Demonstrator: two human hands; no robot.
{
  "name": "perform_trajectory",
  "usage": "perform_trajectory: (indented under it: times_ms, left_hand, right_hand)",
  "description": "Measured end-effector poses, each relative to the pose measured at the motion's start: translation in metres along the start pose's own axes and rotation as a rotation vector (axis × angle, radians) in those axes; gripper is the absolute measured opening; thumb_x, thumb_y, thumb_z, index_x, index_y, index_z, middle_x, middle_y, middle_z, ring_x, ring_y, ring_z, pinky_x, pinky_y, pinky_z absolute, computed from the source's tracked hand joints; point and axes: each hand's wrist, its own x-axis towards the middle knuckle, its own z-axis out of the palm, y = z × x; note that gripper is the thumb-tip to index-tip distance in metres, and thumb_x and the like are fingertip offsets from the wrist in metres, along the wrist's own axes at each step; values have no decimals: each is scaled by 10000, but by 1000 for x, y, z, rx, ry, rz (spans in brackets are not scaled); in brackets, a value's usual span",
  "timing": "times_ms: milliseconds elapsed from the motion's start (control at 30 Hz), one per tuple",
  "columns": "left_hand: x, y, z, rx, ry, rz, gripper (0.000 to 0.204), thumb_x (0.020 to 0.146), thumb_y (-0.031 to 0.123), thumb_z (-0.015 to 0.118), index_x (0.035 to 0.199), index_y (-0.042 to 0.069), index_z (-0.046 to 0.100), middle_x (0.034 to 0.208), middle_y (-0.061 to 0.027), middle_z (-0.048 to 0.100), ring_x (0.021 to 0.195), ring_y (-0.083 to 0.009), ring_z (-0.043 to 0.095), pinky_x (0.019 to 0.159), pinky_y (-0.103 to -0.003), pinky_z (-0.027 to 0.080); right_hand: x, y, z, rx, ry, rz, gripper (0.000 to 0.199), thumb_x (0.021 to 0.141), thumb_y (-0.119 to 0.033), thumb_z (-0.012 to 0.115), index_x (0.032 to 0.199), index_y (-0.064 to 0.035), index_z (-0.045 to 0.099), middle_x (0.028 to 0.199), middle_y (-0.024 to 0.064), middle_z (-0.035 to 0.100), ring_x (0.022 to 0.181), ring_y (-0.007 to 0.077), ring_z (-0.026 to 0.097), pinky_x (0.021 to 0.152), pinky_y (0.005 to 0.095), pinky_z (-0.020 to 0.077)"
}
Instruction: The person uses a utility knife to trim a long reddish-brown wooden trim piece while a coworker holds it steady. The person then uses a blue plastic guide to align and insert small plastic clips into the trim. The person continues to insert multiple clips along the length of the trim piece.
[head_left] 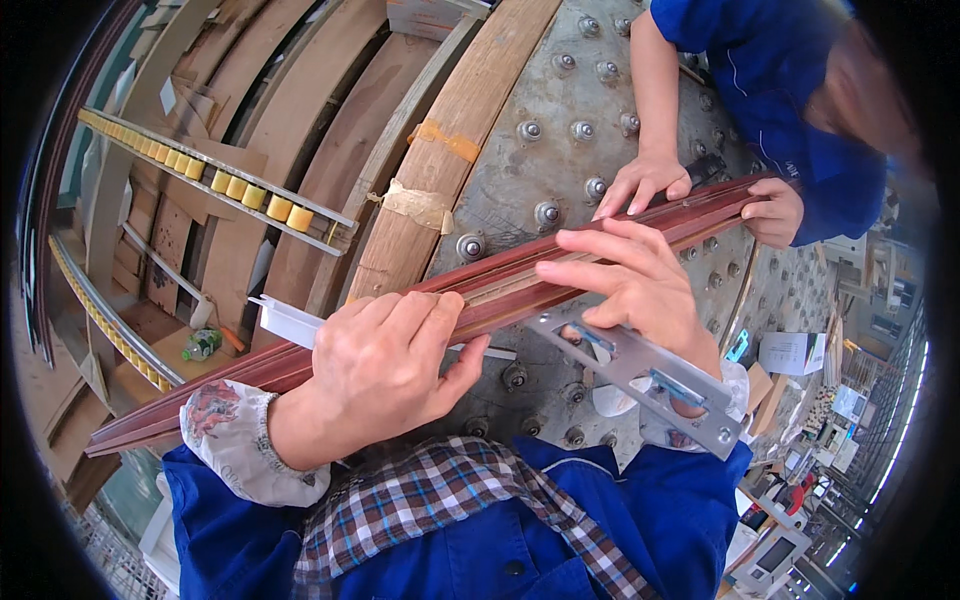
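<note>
A long reddish-brown frame profile lies slantwise across the studded metal table. My left hand is closed over its near side, fingertips against the profile. A white strip-shaped piece sticks out of that hand on the left, and a thin pale end shows past the thumb on the right. My right hand has its upper fingers stretched along the profile. A slotted metal strike plate hangs from the same hand, held against the palm, with skin showing through its slots.
Across the table, a co-worker in blue rests one hand on the profile and grips its far end with the other hand. Ball rollers stud the tabletop. A taped wooden beam edges it; yellow roller tracks lie left.
</note>
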Motion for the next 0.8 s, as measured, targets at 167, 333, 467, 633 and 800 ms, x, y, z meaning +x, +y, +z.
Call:
perform_trajectory:
  times_ms: [167, 333, 467, 633, 800]
  left_hand:
    - [8, 2, -1, -64, -58, -105, 263, 741, 154, 782, 940, 21, 675, 761, -79, 632, 575, -244, 617, 513, -340, 484]
    - [20, 2, -11, -14, -204, -8, 176, 818, 119, 720, 953, 19, 667, 718, -80, 569, 579, -251, 602, 520, -365, 471]
    - [27, 6, -11, 127, -268, 102, 158, 842, 147, 707, 849, 33, 596, 682, -49, 462, 576, -195, 580, 507, -336, 463]
    - [28, 14, -16, 95, -261, 57, 182, 827, 123, 709, 934, -4, 634, 704, -75, 537, 583, -231, 597, 525, -351, 470]
    - [41, 22, 3, 102, -246, 2, 254, 816, 171, 735, 979, -6, 654, 699, -82, 575, 579, -248, 609, 517, -348, 468]
  right_hand:
    - [-9, 5, -7, -51, 21, 5, 222, 719, -15, 695, 763, -90, 491, 1162, 91, 696, 1163, 325, 620, 983, 492, 438]
    - [-19, 16, -33, -121, 59, 6, 229, 705, -24, 701, 766, -93, 492, 1138, 97, 703, 1138, 312, 632, 950, 447, 452]
    - [-29, 21, -41, -163, 80, 33, 230, 694, -32, 711, 750, -96, 498, 1129, 89, 706, 1116, 297, 642, 939, 415, 455]
    - [-28, 29, -46, -157, 105, -2, 218, 680, -49, 718, 765, -98, 524, 1093, 74, 709, 1094, 271, 648, 922, 388, 463]
    - [-30, 41, -51, -191, 12, 17, 203, 678, -47, 719, 794, -80, 555, 1060, 69, 706, 1041, 281, 658, 902, 386, 480]
